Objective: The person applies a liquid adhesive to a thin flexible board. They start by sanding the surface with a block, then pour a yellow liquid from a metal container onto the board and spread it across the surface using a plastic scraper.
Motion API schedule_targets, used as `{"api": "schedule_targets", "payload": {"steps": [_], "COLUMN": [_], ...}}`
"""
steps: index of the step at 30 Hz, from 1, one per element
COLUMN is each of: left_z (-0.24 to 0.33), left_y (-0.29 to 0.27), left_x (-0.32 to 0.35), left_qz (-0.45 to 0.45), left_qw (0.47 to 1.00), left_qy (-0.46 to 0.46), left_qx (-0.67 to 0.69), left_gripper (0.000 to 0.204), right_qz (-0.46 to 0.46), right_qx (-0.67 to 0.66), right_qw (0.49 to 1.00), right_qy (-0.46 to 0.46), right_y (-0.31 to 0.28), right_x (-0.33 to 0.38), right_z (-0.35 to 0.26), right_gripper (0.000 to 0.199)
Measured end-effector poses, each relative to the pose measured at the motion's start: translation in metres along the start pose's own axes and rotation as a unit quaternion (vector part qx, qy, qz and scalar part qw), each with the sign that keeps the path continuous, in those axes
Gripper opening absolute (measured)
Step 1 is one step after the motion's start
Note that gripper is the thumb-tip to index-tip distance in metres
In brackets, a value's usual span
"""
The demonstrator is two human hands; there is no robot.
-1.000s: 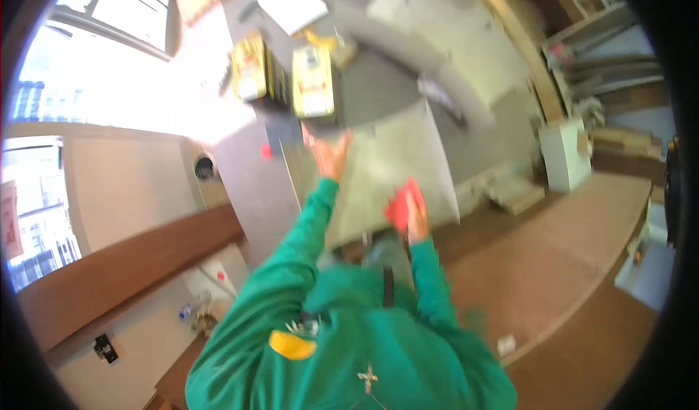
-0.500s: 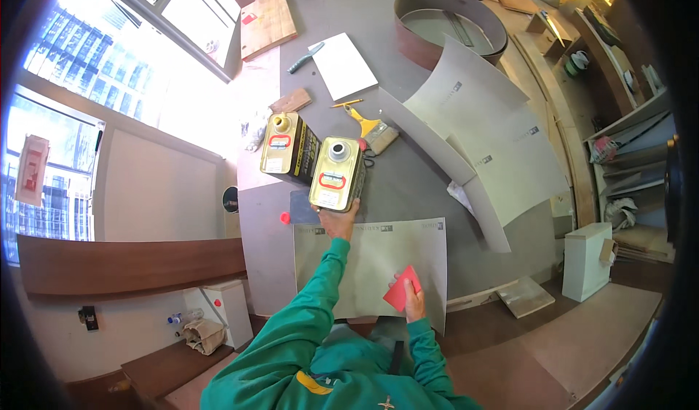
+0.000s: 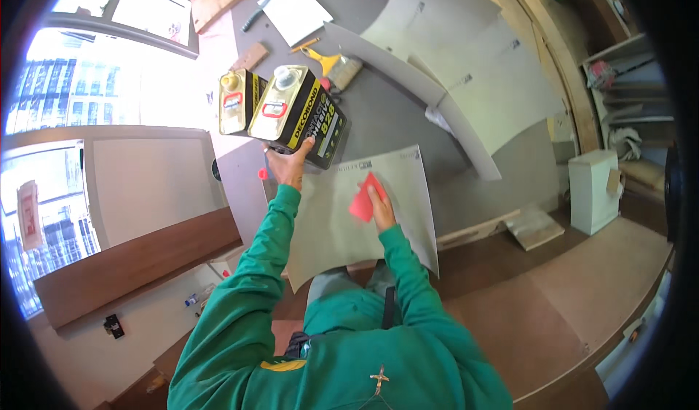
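Note:
My left hand (image 3: 288, 164) grips the near lower side of a black and gold rectangular metal can (image 3: 314, 122). The can looks tilted; whether its base is off the table I cannot tell. A similar can (image 3: 234, 111) stands close behind it on the left. In my right hand (image 3: 383, 212) is a flat red spreader (image 3: 362, 202), pinched between thumb and fingers. Below it lies a pale thin sheet (image 3: 335, 231) with a curling near edge, reaching over the table's front edge.
A yellow-handled brush (image 3: 342, 71), a pencil (image 3: 306, 44) and a wood offcut (image 3: 250, 56) lie behind the cans. A white board (image 3: 297, 9) lies farther back. Large curved pale sheets (image 3: 466, 82) fill the right side. One small red cap (image 3: 263, 173) sits left of my hand.
The held can shows more of its printed side and seems to lean. My right hand with the spreader has moved up over the sheet. The whole view has shifted.

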State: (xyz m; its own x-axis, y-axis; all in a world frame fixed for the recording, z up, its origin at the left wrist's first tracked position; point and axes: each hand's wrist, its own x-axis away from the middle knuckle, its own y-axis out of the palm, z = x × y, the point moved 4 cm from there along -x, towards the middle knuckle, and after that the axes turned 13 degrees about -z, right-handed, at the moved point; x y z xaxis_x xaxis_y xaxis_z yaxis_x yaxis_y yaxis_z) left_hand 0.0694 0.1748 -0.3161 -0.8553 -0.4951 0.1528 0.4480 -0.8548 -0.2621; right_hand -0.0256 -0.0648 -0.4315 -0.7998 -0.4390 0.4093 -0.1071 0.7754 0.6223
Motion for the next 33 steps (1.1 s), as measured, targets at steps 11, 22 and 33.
{"api": "schedule_targets", "payload": {"steps": [11, 22, 33], "left_z": [0.071, 0.062, 0.071], "left_y": [-0.089, -0.193, -0.229], "left_x": [0.198, 0.279, 0.264], "left_qz": [-0.195, -0.28, -0.33], "left_qw": [0.968, 0.931, 0.922], "left_qy": [-0.073, -0.077, 0.02], "left_qx": [-0.143, -0.223, -0.201], "left_gripper": [0.053, 0.072, 0.082], "right_qz": [-0.007, -0.091, -0.041], "right_qx": [-0.243, -0.181, 0.078], "right_qw": [0.964, 0.957, 0.996], "right_qy": [0.104, 0.205, 0.025], "right_y": [0.031, 0.098, 0.062], "right_x": [0.084, 0.205, 0.212], "right_z": [0.062, 0.149, 0.173], "right_gripper": [0.055, 0.057, 0.064]}}
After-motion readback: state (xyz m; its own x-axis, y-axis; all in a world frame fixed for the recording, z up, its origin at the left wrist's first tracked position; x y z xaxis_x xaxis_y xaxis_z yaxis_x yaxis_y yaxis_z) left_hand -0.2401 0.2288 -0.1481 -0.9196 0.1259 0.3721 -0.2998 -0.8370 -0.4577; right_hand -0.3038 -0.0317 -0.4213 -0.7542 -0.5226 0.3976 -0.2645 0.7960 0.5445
